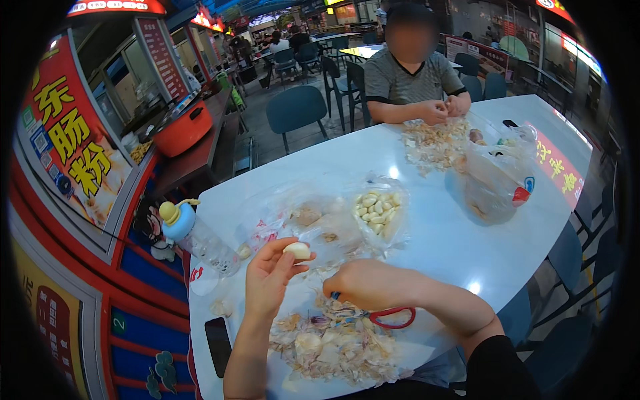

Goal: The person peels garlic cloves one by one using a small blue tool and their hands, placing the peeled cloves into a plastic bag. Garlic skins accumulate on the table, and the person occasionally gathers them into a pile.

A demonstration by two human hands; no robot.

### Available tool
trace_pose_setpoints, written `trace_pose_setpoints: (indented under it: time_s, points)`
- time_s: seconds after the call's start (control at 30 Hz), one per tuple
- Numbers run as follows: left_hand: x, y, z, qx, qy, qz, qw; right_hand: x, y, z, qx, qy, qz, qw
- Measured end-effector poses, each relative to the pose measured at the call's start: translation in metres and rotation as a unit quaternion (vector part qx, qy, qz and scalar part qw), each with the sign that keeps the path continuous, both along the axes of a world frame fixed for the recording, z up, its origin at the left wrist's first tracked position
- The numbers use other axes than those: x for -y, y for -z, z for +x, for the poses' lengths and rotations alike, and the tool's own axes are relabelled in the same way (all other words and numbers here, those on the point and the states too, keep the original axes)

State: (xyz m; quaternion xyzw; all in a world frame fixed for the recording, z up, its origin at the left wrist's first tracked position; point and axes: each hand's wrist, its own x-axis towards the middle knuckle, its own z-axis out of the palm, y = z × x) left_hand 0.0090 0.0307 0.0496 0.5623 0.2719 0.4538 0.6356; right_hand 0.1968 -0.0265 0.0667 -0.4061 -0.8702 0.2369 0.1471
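My left hand [272,277] pinches a pale peeled garlic clove [297,250] between thumb and fingers, above the table. Beside it, my right hand [367,285] is curled around a small dark-blue object [335,296], mostly hidden by the fingers. A red looped handle [393,318], seemingly of scissors, shows under the right wrist. Below both hands spreads a heap of garlic skins [335,345]. Beyond them, an open clear plastic bag [400,192] holds peeled garlic cloves [376,210]. Left of it lies another plastic bag [310,212] with garlic bulbs inside.
A clear bottle [212,250] with a blue and yellow lid and a dark phone [218,347] stand and lie along the white table's [320,162] left side. Across it, a person [412,85] works over more skins [435,142] beside a full plastic bag [495,175].
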Motion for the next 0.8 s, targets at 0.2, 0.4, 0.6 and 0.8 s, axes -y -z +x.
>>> trace_pose_setpoints:
  time_s: [0.2,0.4,0.6,0.8]
  points:
    - [-0.008,-0.011,0.034,-0.153,-0.012,0.127,0.98,0.004,0.02,-0.004,0.08,-0.009,0.025,0.996]
    - [-0.054,0.002,0.11,-0.248,0.009,0.255,0.934,0.007,0.013,-0.006,0.08,-0.024,0.047,0.995]
    - [-0.048,-0.01,0.069,-0.159,-0.063,0.196,0.966,0.005,0.018,-0.007,0.086,-0.014,0.039,0.995]
    - [-0.053,0.006,-0.046,-0.182,-0.222,0.163,0.944,0.006,0.015,-0.009,0.069,0.022,0.064,0.995]
